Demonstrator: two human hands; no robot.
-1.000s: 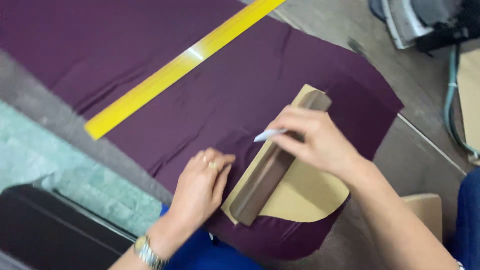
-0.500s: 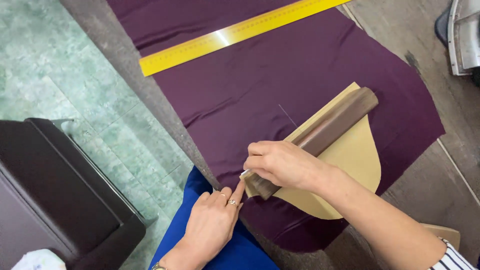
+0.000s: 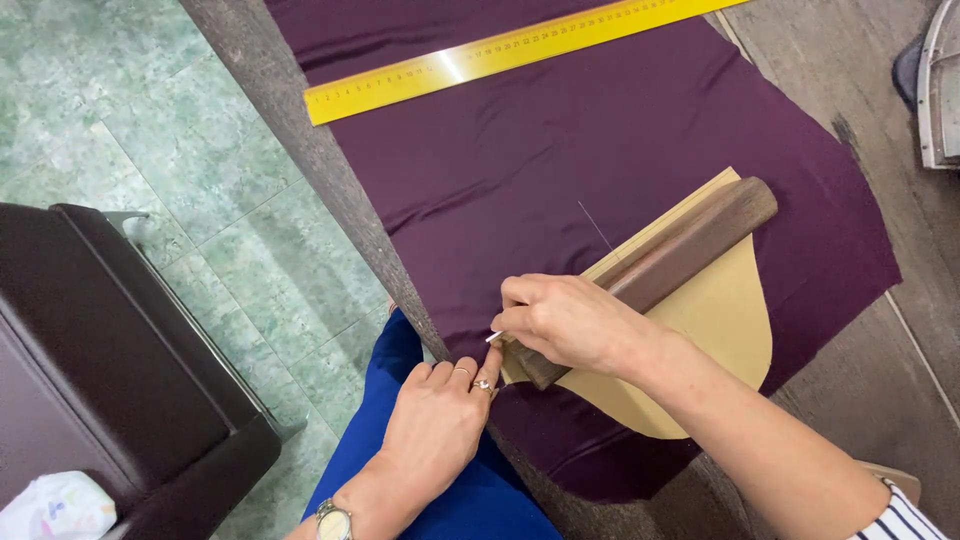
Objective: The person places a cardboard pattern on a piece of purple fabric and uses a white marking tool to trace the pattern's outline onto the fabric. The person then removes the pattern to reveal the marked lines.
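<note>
The tan paper pattern (image 3: 715,320) lies on the purple fabric (image 3: 560,160) near the table edge, pinned under a wooden bar (image 3: 680,255). Tracing well probably means keeping the pattern from shifting. The right hand (image 3: 565,325) pinches a white chalk sliver (image 3: 494,337), fingers together; the left hand (image 3: 440,425) presses curled fingertips at the pattern's corner.

1. Left hand (image 3: 435,425): two rings, one plain band, one w/ small pale stone.
2. Left wrist: watch (image 3: 332,520), round face, silver-tone metal case & bracelet, partly cut off at frame bottom.
3. Left forearm: bare, no sleeve in view.
4. Right hand (image 3: 565,322): no rings visible from this angle; nails short, unpainted as far as seen.
5. Right forearm: bare up to elbow; sleeve edge (image 3: 905,518) at bottom right corner, white w/ dark navy stripes.
6. Lap: bright blue garment (image 3: 450,490), smooth fabric, few folds.
</note>
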